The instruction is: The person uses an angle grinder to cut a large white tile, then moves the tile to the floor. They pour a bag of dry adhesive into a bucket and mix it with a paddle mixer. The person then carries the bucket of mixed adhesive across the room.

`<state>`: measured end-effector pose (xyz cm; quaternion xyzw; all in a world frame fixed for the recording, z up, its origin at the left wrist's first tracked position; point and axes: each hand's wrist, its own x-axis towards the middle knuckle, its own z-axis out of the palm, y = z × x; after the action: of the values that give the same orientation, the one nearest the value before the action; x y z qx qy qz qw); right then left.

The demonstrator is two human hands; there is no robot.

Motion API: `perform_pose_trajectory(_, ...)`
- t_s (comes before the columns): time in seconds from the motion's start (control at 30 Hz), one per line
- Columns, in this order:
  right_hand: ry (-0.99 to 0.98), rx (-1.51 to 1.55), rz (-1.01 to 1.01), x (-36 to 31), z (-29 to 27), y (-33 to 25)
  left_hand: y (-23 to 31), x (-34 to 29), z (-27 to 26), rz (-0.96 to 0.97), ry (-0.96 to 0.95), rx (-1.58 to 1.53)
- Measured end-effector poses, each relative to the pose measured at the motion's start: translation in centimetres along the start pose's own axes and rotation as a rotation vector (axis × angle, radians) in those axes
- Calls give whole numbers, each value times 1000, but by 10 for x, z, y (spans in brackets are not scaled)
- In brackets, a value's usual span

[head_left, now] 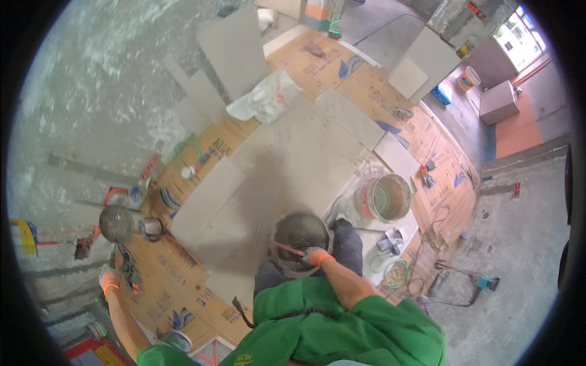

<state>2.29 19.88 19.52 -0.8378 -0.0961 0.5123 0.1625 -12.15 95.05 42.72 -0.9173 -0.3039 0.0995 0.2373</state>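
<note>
My right hand (316,257), in a grey glove with an orange cuff, is closed around a long, thin red tool (289,249). The tool slants over a round bucket (273,257) between my legs, which holds a dark, wet-looking mix (299,229). What the tool's far end looks like, I cannot make out. Out to the left, my left hand (108,278), gloved the same way, is beside the rough grey wall, close to some dark tools (127,265) on the cardboard. Its fingers are too small to read clearly.
A large bucket (389,198) stands to my right, near a coiled green hose (395,273). Printed cardboard (165,274) borders the pale floor slab (293,152). Boards (232,52) lean on the left wall by a white plastic sheet (268,97). A round grey container (116,224) stands left.
</note>
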Motion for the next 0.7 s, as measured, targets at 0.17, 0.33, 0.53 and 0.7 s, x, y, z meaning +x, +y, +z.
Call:
perform_pose_trajectory(0.17,-33,-105,-100,70,-135,-4,121,-58,-171,-242,17,-225)
perform_pose_trajectory(0.33,-72,-58,-71,113,-257,3,265,-83,-183,-323,-383,-415)
perform_pose_trajectory(0.53,-51,-67,143,183,-367,2,380,54,-137,-252,-776,-507)
perform_pose_trajectory(0.7,-70,-48,263,216,-459,28,395,178,-143,-199,-867,-426)
